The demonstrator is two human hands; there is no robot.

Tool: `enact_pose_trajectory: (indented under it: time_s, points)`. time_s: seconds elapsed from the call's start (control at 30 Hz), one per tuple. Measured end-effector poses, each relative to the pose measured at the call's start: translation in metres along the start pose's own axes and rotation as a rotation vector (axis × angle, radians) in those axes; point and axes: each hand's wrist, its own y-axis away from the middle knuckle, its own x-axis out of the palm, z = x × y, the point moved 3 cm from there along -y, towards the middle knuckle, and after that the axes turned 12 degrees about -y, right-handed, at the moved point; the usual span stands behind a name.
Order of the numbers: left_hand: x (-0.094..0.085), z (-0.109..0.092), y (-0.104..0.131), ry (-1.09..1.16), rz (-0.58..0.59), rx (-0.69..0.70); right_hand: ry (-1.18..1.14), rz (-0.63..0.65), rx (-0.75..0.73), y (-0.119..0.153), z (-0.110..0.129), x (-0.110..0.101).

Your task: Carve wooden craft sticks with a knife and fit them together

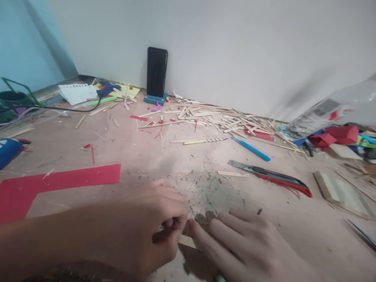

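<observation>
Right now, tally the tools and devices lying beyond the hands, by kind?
Phone, upright against the wall: 1
Utility knife, red and black: 1
Blue stick: 1
Striped pencil: 1
Glue gun, blue: 1
Total: 5
The loose wooden sticks are too many and too jumbled to count.
</observation>
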Motion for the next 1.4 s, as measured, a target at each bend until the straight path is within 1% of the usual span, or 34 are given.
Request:
enact_pose_trajectory:
  time_s: [0.2,0.3,0.47,0.7,0.9,1.07,1.23,1.4]
  points:
    - [0.0006,-0.0044,-0.0016,0.0,0.013,-0.002,0.004,0.003,0.007,0.0026,0.0003,0.0031]
    - [-0.0013,-0.0074,-0.0027,-0.047,0.031,-0.001,-0.003,-0.017,0.018,0.0021,0.0011,0.0032]
    - [-0.0036,-0.0105,-0.0027,-0.116,0.012,0.024,-0.018,-0.006,0.031,0.0008,0.002,0.0014]
    - [0.0005,-0.0039,-0.001,-0.095,-0.037,0.029,-0.014,0.012,0.027,0.0052,-0.0006,0.0026]
    - [-0.0004,-0.0027,-0.0015,-0.07,-0.004,0.027,-0.003,0.012,0.033,0.0049,-0.001,0.0017]
    - [-0.0029,-0.0029,-0.0008,-0.088,-0.003,0.011,0.004,0.011,0.029,0.0057,0.0006,0.0017]
    - [-0.0058,-0.0049,-0.001,-0.053,0.01,0.023,0.007,0.012,0.021,0.0065,-0.0001,0.0031]
    - [-0.0056,-0.0014,-0.0013,-0.027,0.024,0.062,0.027,0.014,0.037,0.0035,-0.0023,-0.0006]
